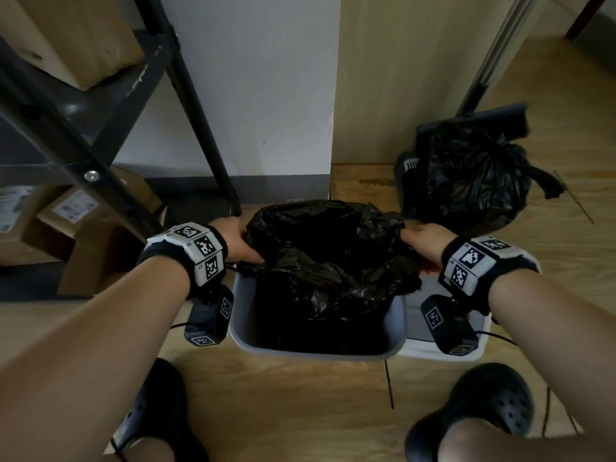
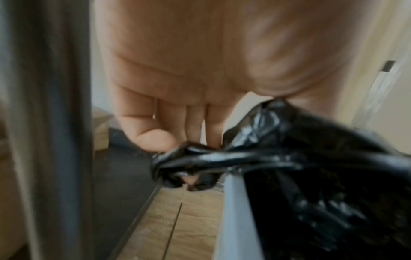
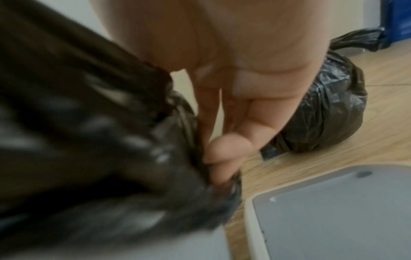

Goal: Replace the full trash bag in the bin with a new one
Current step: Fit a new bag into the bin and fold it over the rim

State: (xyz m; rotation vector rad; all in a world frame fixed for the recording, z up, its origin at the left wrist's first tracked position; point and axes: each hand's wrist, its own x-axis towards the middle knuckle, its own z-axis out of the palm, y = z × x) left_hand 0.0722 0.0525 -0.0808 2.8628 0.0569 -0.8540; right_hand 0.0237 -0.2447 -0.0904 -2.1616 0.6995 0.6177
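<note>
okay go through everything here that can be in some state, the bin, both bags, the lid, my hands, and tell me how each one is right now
Bin: upright, lid off, near rim still bare.
New bag: open, partly inside the bin, held at both sides.
Full bag: closed at the top, on the floor beside the bin.
Lid: off, lying flat on the floor right of the bin.
Left hand: gripping the new bag's edge.
Right hand: gripping the opposite edge.
</note>
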